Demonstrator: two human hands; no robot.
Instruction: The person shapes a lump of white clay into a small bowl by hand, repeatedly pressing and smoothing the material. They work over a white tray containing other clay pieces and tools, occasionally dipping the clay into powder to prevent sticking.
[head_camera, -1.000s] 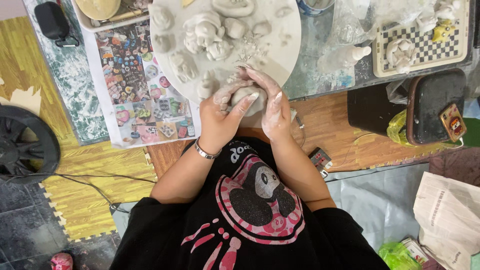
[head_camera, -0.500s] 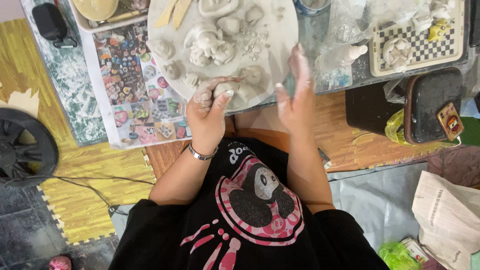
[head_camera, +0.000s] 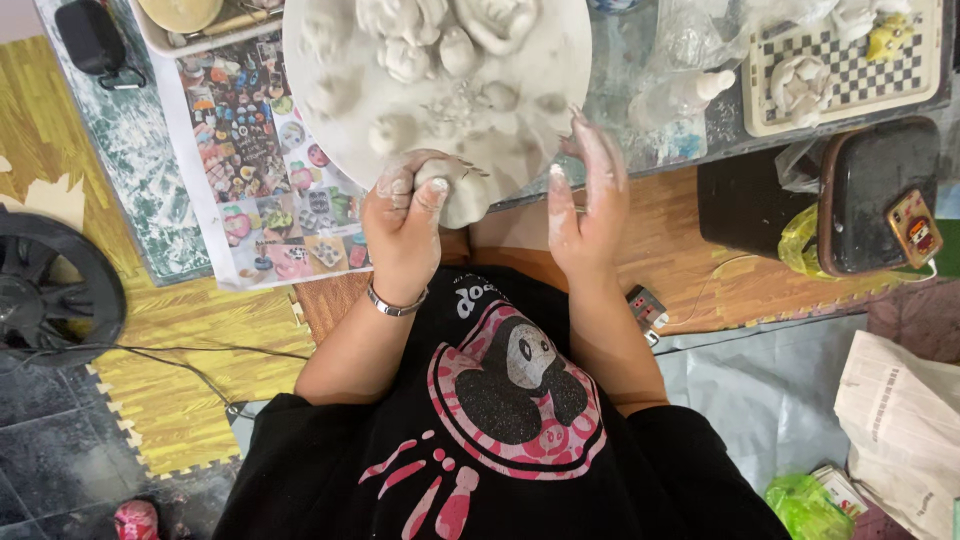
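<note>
Gripping a pale clay lump (head_camera: 462, 196) at the near edge of the round board (head_camera: 530, 90), the left hand (head_camera: 402, 225) has its fingers curled tight around it, thumb pressed on top. Right hand (head_camera: 585, 205) hangs just beside it, fingers straight and spread, holding nothing, palm turned toward the lump and dusted white. On the board sit several small clay figures (head_camera: 405, 55), some near the lump. A printed sheet (head_camera: 250, 170) lies to the left, a checkered tray (head_camera: 850, 60) far right. Now the risk, as I judge it: the lump sits half over the board's rim, held by one hand only, so a loosened grip could let it drop toward the lap or the floor mat (head_camera: 180, 330). Squeezing too hard could dent its shape. And with the figures crowded so near, a careless sweep of the open right hand might knock or smear one.
</note>
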